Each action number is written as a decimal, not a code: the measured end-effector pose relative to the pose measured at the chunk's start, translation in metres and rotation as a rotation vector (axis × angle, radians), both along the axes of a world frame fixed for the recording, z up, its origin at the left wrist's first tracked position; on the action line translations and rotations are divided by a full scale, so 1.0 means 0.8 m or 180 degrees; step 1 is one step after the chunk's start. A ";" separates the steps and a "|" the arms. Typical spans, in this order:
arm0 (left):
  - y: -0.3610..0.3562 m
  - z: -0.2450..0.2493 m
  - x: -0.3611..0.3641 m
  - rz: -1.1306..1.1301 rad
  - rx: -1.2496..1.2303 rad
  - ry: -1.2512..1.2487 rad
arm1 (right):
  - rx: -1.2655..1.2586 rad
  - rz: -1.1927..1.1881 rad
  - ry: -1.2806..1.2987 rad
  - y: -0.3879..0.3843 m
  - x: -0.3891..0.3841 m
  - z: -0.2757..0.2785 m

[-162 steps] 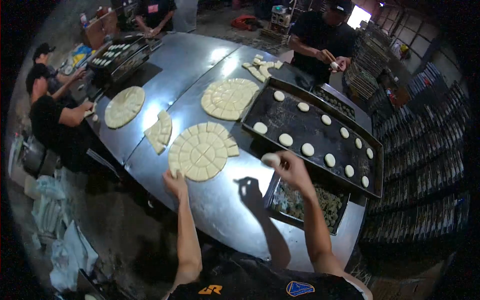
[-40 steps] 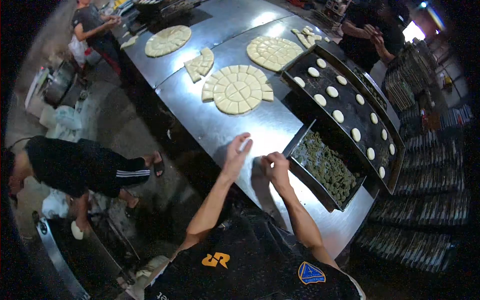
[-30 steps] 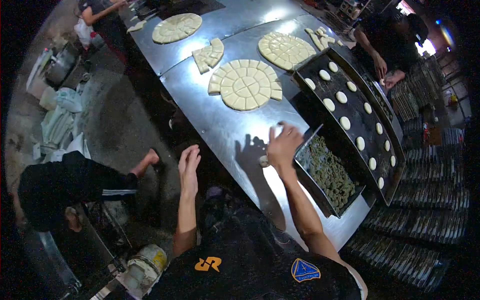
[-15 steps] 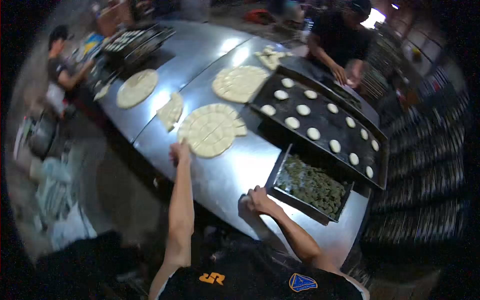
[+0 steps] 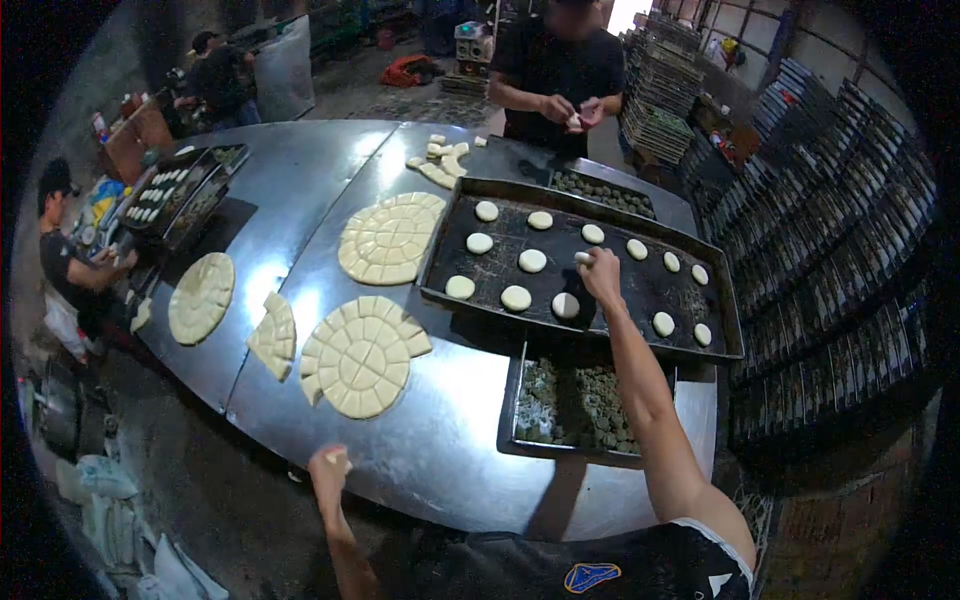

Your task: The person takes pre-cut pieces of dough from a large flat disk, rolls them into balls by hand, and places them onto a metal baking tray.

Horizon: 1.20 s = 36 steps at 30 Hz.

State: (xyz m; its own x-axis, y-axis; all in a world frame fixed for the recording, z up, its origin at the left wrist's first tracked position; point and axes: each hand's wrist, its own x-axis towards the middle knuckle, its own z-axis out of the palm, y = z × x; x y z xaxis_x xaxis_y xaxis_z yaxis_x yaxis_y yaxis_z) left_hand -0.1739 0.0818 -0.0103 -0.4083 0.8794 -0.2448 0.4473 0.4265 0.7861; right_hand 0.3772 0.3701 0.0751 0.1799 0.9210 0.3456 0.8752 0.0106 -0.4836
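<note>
Dough ball (image 5: 581, 258) pinched in right hand (image 5: 602, 272), low over black tray (image 5: 645, 285) among rows of flattened rounds. Left hand (image 5: 328, 470) closed on dough piece (image 5: 338, 459) off the steel table (image 5: 440, 430) near edge. Scored dough disc (image 5: 362, 342) and filling tray (image 5: 575, 405) between. Tray racks (image 5: 840, 250) line the right wall; a co-worker (image 5: 560, 70) stands at the far end.

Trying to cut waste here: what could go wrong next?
The right hand holds a dough ball over the dark tray close to placed rounds; it may touch one and stick. The left hand holds a dough piece at the edge of the steel table; it could fall to the floor.
</note>
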 end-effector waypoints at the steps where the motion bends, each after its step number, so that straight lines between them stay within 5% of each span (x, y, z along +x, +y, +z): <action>1: -0.024 0.005 0.011 -0.0091 0.0110 -0.0274 | 0.0069 0.0008 -0.0662 0.006 0.008 -0.007; 3: -0.058 0.010 0.028 -0.0208 0.0155 -0.0519 | -0.0105 -0.0012 -0.0560 0.004 0.004 -0.012; 4: -0.070 0.012 0.036 0.0294 0.0347 -0.1413 | -0.0234 -0.0016 -0.0461 -0.005 -0.005 -0.012; 5: -0.081 0.014 0.046 0.0818 0.0535 -0.2298 | 0.0489 0.0111 -0.0306 -0.039 -0.032 0.007; 7: -0.078 0.028 0.073 0.0628 0.0827 -0.2705 | 0.1138 0.0444 0.0232 -0.112 -0.093 0.040; 9: -0.057 0.067 0.122 0.0230 0.1014 -0.3333 | 0.0331 0.1116 0.1424 -0.191 -0.149 0.039; 11: -0.029 0.098 0.179 -0.0149 0.0607 -0.3473 | -0.1336 0.1808 0.1701 -0.273 -0.185 0.040; 12: -0.019 0.094 0.202 -0.0323 0.0376 -0.3421 | -0.1397 0.2304 0.1857 -0.298 -0.194 0.018; 14: -0.008 0.086 0.247 -0.0961 0.0292 -0.3331 | -0.1779 0.2132 0.3057 -0.345 -0.202 -0.002; 17: -0.017 0.092 0.293 -0.1119 -0.0021 -0.3467 | -0.1279 0.1072 0.3762 -0.395 -0.195 0.001; 20: -0.036 0.080 0.321 -0.1397 0.0545 -0.3103 | -0.1258 0.0913 0.3361 -0.425 -0.170 -0.014; 24: -0.044 0.056 0.327 -0.1646 -0.0152 -0.3036 | -0.1529 0.1460 0.2954 -0.430 -0.118 -0.007; 25: -0.045 0.051 0.327 -0.1390 -0.0297 -0.3107 | -0.1003 0.1430 0.2691 -0.422 -0.097 -0.011; 27: -0.041 0.050 0.322 -0.1182 -0.0186 -0.3244 | -0.0467 0.0690 0.1264 -0.405 -0.035 -0.002; 28: -0.041 0.054 0.321 -0.1060 -0.0181 -0.3481 | -0.0522 0.0247 0.0013 -0.400 -0.001 -0.021; 29: -0.041 0.055 0.324 -0.1054 -0.0162 -0.3484 | -0.0770 -0.0163 -0.0374 -0.401 0.016 -0.024; 36: -0.017 0.052 0.363 -0.0941 -0.0338 -0.3559 | -0.0623 -0.0269 -0.0359 -0.385 0.041 -0.069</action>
State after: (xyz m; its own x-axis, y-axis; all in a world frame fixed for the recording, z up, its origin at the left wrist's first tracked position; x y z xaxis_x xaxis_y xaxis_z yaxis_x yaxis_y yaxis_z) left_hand 0.1161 0.0681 0.0312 0.3001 0.8578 -0.4173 -0.3806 0.5088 0.7721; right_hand 0.4097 0.0619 0.0201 0.2295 0.9557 0.1842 0.9176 -0.1493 -0.3684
